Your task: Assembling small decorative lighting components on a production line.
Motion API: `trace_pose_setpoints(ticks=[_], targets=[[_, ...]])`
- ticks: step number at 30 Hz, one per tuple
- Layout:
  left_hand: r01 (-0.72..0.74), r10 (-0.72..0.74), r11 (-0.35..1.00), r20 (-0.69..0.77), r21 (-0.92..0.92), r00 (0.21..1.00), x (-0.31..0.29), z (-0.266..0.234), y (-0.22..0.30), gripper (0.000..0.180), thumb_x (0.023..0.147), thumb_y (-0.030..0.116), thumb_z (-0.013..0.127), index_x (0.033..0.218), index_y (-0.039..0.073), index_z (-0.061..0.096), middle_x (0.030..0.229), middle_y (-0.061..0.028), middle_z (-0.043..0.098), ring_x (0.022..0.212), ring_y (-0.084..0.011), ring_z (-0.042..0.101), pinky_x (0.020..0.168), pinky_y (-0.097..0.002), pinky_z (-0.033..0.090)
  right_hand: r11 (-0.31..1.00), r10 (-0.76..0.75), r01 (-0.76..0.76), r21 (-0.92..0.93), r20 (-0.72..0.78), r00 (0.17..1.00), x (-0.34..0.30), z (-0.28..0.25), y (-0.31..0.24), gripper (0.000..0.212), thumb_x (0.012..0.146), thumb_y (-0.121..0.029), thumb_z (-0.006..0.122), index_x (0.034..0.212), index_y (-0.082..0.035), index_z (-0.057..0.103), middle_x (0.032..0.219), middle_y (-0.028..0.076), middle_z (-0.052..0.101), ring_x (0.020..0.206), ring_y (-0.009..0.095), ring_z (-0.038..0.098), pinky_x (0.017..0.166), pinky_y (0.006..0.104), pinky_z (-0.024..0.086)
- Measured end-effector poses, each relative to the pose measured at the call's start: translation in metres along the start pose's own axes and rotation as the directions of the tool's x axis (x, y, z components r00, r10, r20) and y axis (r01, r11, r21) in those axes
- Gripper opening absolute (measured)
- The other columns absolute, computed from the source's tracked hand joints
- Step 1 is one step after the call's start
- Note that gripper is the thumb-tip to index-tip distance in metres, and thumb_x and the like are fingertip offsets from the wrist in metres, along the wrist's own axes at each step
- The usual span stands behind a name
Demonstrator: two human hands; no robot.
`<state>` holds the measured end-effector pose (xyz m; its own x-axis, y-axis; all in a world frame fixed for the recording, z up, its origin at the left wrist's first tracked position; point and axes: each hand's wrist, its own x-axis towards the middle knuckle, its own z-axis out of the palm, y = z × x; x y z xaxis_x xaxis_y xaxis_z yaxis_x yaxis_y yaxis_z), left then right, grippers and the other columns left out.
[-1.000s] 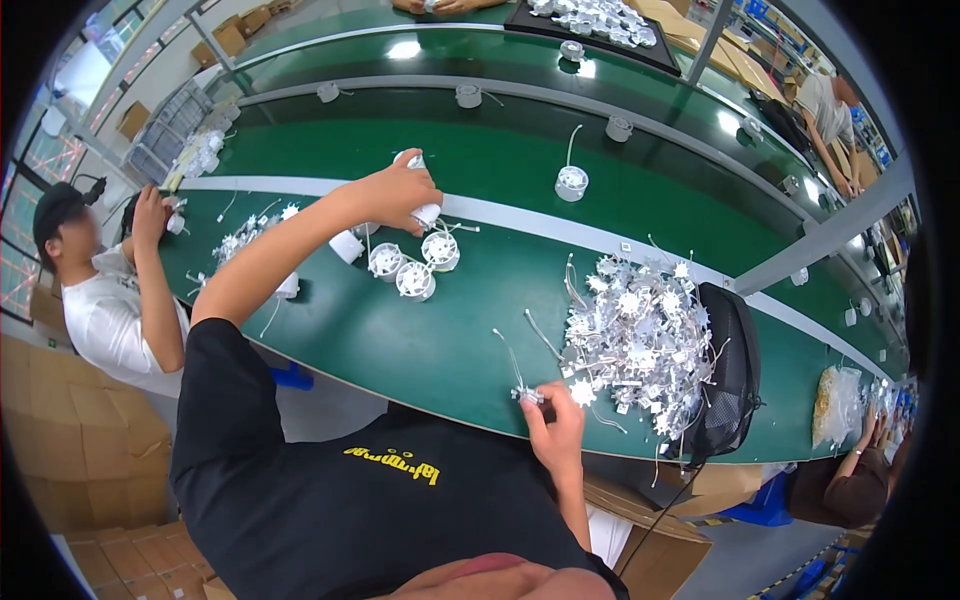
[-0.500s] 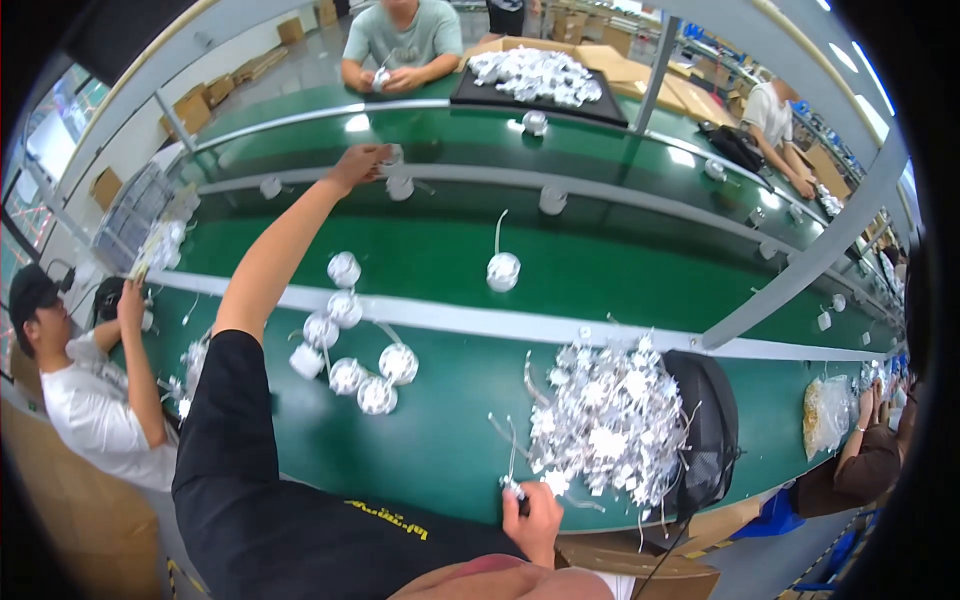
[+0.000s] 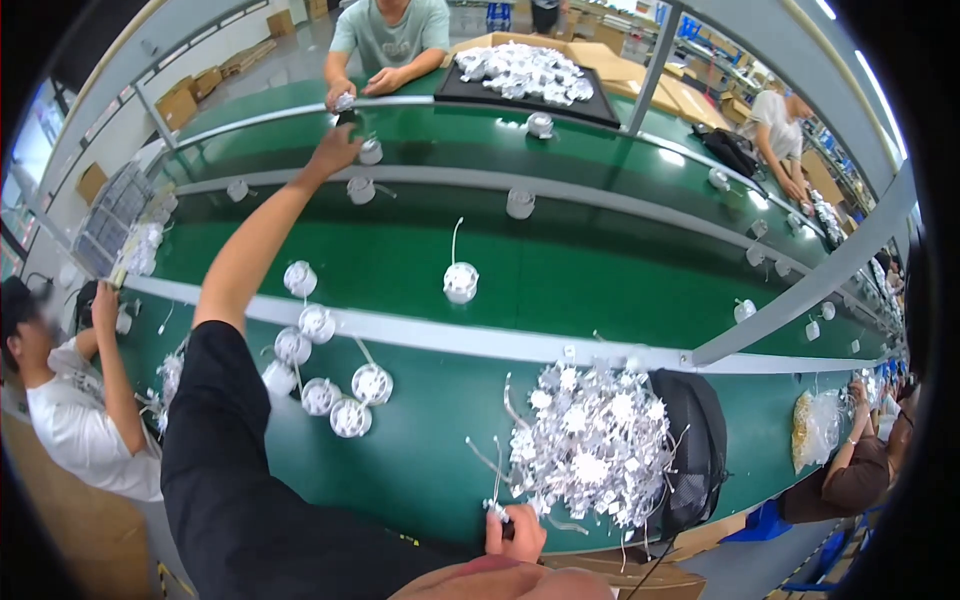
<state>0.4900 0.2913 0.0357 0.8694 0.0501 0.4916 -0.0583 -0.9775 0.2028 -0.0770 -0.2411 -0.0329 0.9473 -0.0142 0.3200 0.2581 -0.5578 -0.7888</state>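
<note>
Surface (image 3: 430, 460), green and bounded on its far side by a grey rail (image 3: 480, 343), extended ahead of the right hand (image 3: 517, 533) and to its left. The right hand was positioned at the near edge, thumb and fingers pinching a small silvery part (image 3: 496, 511). A dark item showed within the same grip; its kind could not be determined. Ahead of this hand and to its right lay a heap of loose silvery pieces (image 3: 590, 450), many star-shaped. A black mesh bag (image 3: 695, 450) stood against the side of the heap away from the hand.

The left hand (image 3: 335, 152) was extended well beyond the rail. Its fingers were blurred, and whether they were open or closed could not be told. A white cylindrical unit (image 3: 371, 151) was located just to the right of the fingers; contact could not be confirmed. A second cylindrical unit (image 3: 361, 190) stood nearer the body than the first. Beyond the left hand, a co-worker's hand (image 3: 338, 93) was at a small white piece (image 3: 345, 103). Well back from the left hand, to the right of its forearm, a cluster of round white units (image 3: 321, 396) was arranged across the rail and the surface.
</note>
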Motion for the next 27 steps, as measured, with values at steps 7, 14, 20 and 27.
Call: trace_pose_setpoints(ticks=[7, 14, 20, 27], targets=[[-0.531, 0.680, 0.727, 0.565, -0.436, 0.467, -0.247, -0.202, 0.234, 0.056, 0.087, 0.025, 0.075, 0.137, 0.007, 0.059, 0.124, -0.0158, 0.066, 0.112, -0.0360, 0.065, 0.098, -0.0442, 0.052, 0.999, -0.037, 0.037, 0.019, -0.011, 0.999, 0.007, -0.009, -0.007, 0.014, 0.088, -0.006, 0.076, 0.095, 0.000, 0.065, 0.067, 0.007, 0.058, 0.051, 0.017, 0.055, 0.049, 0.0310, 0.043], [-0.451, 0.407, 0.876, 0.765, -0.172, 0.499, -0.336, -0.179, 0.249, 0.057, 0.087, 0.037, 0.077, 0.133, 0.008, 0.059, 0.117, -0.0141, 0.066, 0.102, -0.0359, 0.068, 0.091, -0.0465, 0.054, 0.876, 0.163, -0.172, 0.450, 0.059, 0.985, 0.001, -0.004, 0.000, 0.013, 0.101, -0.006, 0.062, 0.112, 0.001, 0.059, 0.084, 0.006, 0.067, 0.071, 0.011, 0.062, 0.061, 0.0245, 0.048], [-0.206, 0.425, 0.895, 0.615, -0.396, 0.664, -0.378, -0.174, 0.280, 0.046, 0.092, 0.037, 0.074, 0.123, 0.006, 0.063, 0.101, -0.0143, 0.069, 0.092, -0.0327, 0.070, 0.079, -0.0453, 0.056, 0.750, 0.256, -0.218, 0.625, 0.030, 0.966, 0.025, 0.020, -0.024, 0.014, 0.106, -0.007, 0.053, 0.118, 0.000, 0.055, 0.095, 0.007, 0.067, 0.081, 0.011, 0.064, 0.068, 0.0238, 0.050], [0.168, 0.415, 0.777, 0.695, -0.606, 0.587, -0.398, -0.190, 0.287, 0.025, 0.095, 0.022, 0.071, 0.109, 0.002, 0.067, 0.092, -0.0147, 0.070, 0.081, -0.0306, 0.071, 0.071, -0.0392, 0.056, 0.793, 0.209, -0.164, 0.587, -0.008, 0.978, 0.049, 0.068, -0.030, 0.018, 0.107, -0.010, 0.053, 0.120, 0.002, 0.054, 0.106, 0.011, 0.063, 0.098, 0.018, 0.064, 0.077, 0.0317, 0.052]])
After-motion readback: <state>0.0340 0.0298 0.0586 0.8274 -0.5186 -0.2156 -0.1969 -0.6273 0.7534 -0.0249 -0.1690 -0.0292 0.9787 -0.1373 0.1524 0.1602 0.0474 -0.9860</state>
